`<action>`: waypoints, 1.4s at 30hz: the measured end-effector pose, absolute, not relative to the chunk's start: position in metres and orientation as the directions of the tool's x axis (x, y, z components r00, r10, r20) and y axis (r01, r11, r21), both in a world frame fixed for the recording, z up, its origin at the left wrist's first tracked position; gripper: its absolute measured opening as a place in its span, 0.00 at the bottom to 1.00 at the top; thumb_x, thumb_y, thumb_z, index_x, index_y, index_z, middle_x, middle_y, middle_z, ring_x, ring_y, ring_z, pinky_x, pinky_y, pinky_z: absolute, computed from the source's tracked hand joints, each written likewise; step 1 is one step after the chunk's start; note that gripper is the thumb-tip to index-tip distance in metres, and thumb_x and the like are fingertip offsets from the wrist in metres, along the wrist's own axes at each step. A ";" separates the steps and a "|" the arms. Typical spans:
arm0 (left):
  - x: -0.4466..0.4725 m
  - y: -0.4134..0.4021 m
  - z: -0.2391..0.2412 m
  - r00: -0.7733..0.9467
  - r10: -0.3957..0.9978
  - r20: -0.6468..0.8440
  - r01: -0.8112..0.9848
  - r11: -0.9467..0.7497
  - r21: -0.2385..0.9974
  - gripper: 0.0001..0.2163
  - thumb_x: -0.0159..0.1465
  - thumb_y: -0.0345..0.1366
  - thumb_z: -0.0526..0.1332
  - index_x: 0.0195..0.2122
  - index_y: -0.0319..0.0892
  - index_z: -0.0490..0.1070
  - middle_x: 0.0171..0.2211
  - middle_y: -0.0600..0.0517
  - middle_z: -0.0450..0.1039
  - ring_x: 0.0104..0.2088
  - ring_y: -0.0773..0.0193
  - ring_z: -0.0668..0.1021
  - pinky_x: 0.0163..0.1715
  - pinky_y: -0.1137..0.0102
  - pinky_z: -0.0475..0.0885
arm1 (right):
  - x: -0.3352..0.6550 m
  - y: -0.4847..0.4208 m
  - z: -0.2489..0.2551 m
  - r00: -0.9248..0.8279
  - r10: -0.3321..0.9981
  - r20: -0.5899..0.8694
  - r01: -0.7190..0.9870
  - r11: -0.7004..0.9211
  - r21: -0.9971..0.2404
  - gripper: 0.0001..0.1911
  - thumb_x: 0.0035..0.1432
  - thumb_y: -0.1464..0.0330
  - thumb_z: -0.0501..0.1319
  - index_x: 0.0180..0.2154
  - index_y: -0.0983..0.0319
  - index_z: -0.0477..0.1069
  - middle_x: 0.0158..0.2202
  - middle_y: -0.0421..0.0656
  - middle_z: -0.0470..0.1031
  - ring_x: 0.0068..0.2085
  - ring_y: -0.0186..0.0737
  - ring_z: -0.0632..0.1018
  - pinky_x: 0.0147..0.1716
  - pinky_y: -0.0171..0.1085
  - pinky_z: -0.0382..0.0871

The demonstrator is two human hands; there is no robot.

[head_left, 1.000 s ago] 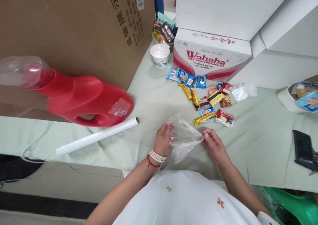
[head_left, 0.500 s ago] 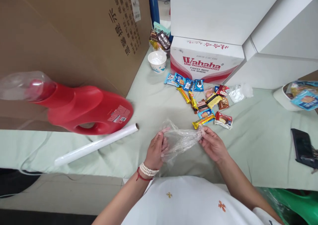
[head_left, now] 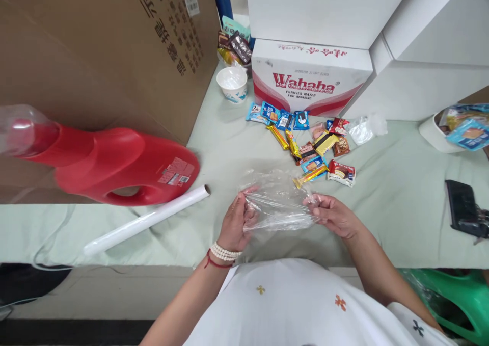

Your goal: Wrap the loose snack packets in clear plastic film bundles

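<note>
A clear plastic film (head_left: 280, 208), thin and wrinkled, is stretched between my two hands above the table's front part. My left hand (head_left: 236, 222) grips its left side, with the fingers partly behind or inside the film. At the other end my right hand (head_left: 334, 214) pinches the film between thumb and fingers. Whether it is a bag or a sheet, I cannot tell. Just beyond it lie several wrapped snacks, among them a yellow bar (head_left: 311, 176), a red-and-white packet (head_left: 341, 173) and a blue packet (head_left: 301, 120).
A red jug (head_left: 128, 165) lies on its side at left, beside a white roll (head_left: 147, 220). Behind stand a brown carton (head_left: 95, 55), a paper cup (head_left: 232, 85) and a Wahaba-style white-and-red box (head_left: 311, 78). Crumpled clear plastic (head_left: 364, 128), a white tub (head_left: 439, 134) and a black phone (head_left: 460, 203) lie right.
My hands have moved slightly apart, and the film between them is spread wider, no longer bunched at my right fingers. The view has shifted a little.
</note>
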State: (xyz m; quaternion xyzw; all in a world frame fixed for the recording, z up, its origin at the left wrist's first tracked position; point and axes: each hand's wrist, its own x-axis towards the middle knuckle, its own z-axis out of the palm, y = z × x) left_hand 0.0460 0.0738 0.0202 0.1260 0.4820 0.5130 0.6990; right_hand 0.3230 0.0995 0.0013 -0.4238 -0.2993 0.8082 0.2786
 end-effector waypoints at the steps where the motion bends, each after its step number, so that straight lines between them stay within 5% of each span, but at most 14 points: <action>1: 0.047 0.074 0.020 -0.005 0.836 -0.549 -0.592 0.440 0.676 0.29 0.60 0.57 0.69 0.54 0.41 0.74 0.19 0.64 0.52 0.17 0.77 0.51 0.15 0.79 0.47 | 0.326 0.099 0.002 -0.463 0.723 -0.513 -0.203 -0.650 -0.733 0.19 0.48 0.60 0.78 0.40 0.60 0.80 0.26 0.35 0.68 0.24 0.28 0.63 0.24 0.31 0.57; 6: 0.053 0.073 0.015 -0.040 0.810 -0.585 -0.569 0.463 0.680 0.30 0.59 0.57 0.69 0.54 0.40 0.74 0.20 0.64 0.53 0.17 0.77 0.51 0.15 0.78 0.47 | 0.325 0.095 0.006 -0.287 0.849 -0.443 -0.329 -0.522 -0.787 0.17 0.50 0.56 0.76 0.35 0.58 0.75 0.43 0.42 0.77 0.41 0.39 0.77 0.41 0.37 0.73; 8: 0.050 0.074 0.014 -0.007 0.793 -0.609 -0.551 0.505 0.664 0.31 0.58 0.58 0.69 0.54 0.41 0.73 0.20 0.64 0.54 0.17 0.77 0.51 0.15 0.78 0.47 | 0.323 0.096 0.007 -0.273 0.841 -0.468 -0.313 -0.537 -0.783 0.19 0.52 0.54 0.75 0.35 0.57 0.72 0.45 0.43 0.78 0.38 0.38 0.78 0.34 0.36 0.74; 11: 0.038 0.077 0.015 0.086 0.756 -0.649 -0.456 0.609 0.649 0.32 0.56 0.60 0.70 0.52 0.41 0.73 0.19 0.65 0.53 0.16 0.76 0.51 0.14 0.77 0.46 | 0.328 0.104 0.007 -0.247 0.800 -0.547 -0.175 -0.592 -0.786 0.22 0.52 0.52 0.74 0.33 0.59 0.68 0.28 0.37 0.74 0.20 0.28 0.66 0.15 0.28 0.56; 14: 0.028 0.081 0.015 0.116 0.713 -0.692 -0.348 0.682 0.644 0.33 0.55 0.61 0.69 0.52 0.41 0.73 0.19 0.65 0.52 0.16 0.76 0.51 0.14 0.77 0.44 | 0.335 0.115 0.008 -0.171 0.802 -0.572 -0.147 -0.595 -0.790 0.23 0.51 0.51 0.74 0.34 0.59 0.69 0.21 0.33 0.66 0.17 0.24 0.54 0.14 0.28 0.40; 19: 0.030 0.088 0.006 0.038 0.740 -0.671 -0.269 0.654 0.707 0.34 0.57 0.64 0.65 0.53 0.41 0.72 0.20 0.64 0.52 0.16 0.75 0.51 0.14 0.75 0.46 | 0.331 0.113 0.008 -0.400 0.705 -0.586 -0.050 -0.655 -0.754 0.35 0.49 0.47 0.73 0.53 0.57 0.72 0.37 0.43 0.80 0.20 0.25 0.55 0.19 0.32 0.43; 21: 0.029 0.091 -0.002 -0.020 0.785 -0.619 -0.167 0.608 0.776 0.34 0.59 0.66 0.60 0.52 0.40 0.73 0.19 0.63 0.51 0.16 0.73 0.52 0.15 0.73 0.49 | 0.330 0.106 0.004 -0.444 0.650 -0.617 0.087 -0.654 -0.751 0.34 0.44 0.51 0.77 0.50 0.59 0.75 0.34 0.42 0.80 0.22 0.28 0.61 0.21 0.32 0.48; 24: 0.018 0.096 -0.016 -0.160 0.871 -0.464 0.162 0.486 0.859 0.32 0.65 0.65 0.53 0.50 0.40 0.75 0.19 0.61 0.52 0.18 0.68 0.59 0.19 0.71 0.60 | 0.337 0.099 -0.005 -0.340 0.705 -0.622 0.140 -0.616 -0.775 0.26 0.43 0.52 0.77 0.39 0.61 0.77 0.28 0.38 0.76 0.27 0.31 0.67 0.26 0.33 0.54; 28: 0.006 0.099 -0.019 -0.334 0.937 -0.107 0.619 0.304 0.724 0.31 0.66 0.57 0.56 0.59 0.36 0.67 0.31 0.50 0.70 0.32 0.57 0.74 0.39 0.60 0.74 | 0.350 0.093 -0.011 -0.210 0.772 -0.600 0.111 -0.591 -0.799 0.24 0.45 0.52 0.76 0.35 0.61 0.75 0.29 0.38 0.74 0.28 0.32 0.68 0.28 0.33 0.56; 31: 0.014 0.093 -0.010 -0.343 0.884 0.317 0.824 0.122 0.553 0.36 0.64 0.51 0.63 0.67 0.32 0.58 0.52 0.34 0.70 0.56 0.44 0.73 0.58 0.47 0.67 | 0.346 0.090 -0.012 -0.174 0.797 -0.578 0.114 -0.567 -0.816 0.23 0.46 0.51 0.74 0.35 0.61 0.74 0.30 0.39 0.75 0.30 0.33 0.70 0.31 0.34 0.59; 33: 0.025 0.086 -0.005 -0.126 0.870 0.476 0.914 -0.085 0.397 0.29 0.66 0.44 0.63 0.66 0.38 0.62 0.58 0.34 0.69 0.65 0.42 0.66 0.66 0.43 0.56 | 0.340 0.087 -0.012 -0.178 0.803 -0.568 0.128 -0.554 -0.823 0.23 0.47 0.51 0.73 0.35 0.61 0.74 0.31 0.39 0.75 0.31 0.34 0.70 0.31 0.34 0.60; 37: 0.036 0.075 -0.011 0.343 0.917 0.205 0.895 -0.385 0.225 0.22 0.72 0.39 0.56 0.66 0.50 0.65 0.65 0.42 0.70 0.69 0.47 0.65 0.70 0.39 0.39 | 0.347 0.068 -0.009 -0.180 0.780 -0.599 0.208 -0.565 -0.798 0.23 0.50 0.49 0.71 0.34 0.61 0.73 0.28 0.38 0.72 0.27 0.32 0.66 0.28 0.34 0.57; 42: 0.013 0.070 -0.034 0.452 0.891 -0.039 0.874 -0.434 0.220 0.29 0.70 0.51 0.55 0.71 0.52 0.59 0.74 0.41 0.52 0.72 0.44 0.59 0.69 0.37 0.34 | 0.410 0.029 0.001 -0.181 0.747 -0.639 0.419 -0.529 -0.738 0.20 0.55 0.48 0.67 0.33 0.59 0.75 0.28 0.41 0.74 0.29 0.39 0.71 0.30 0.37 0.62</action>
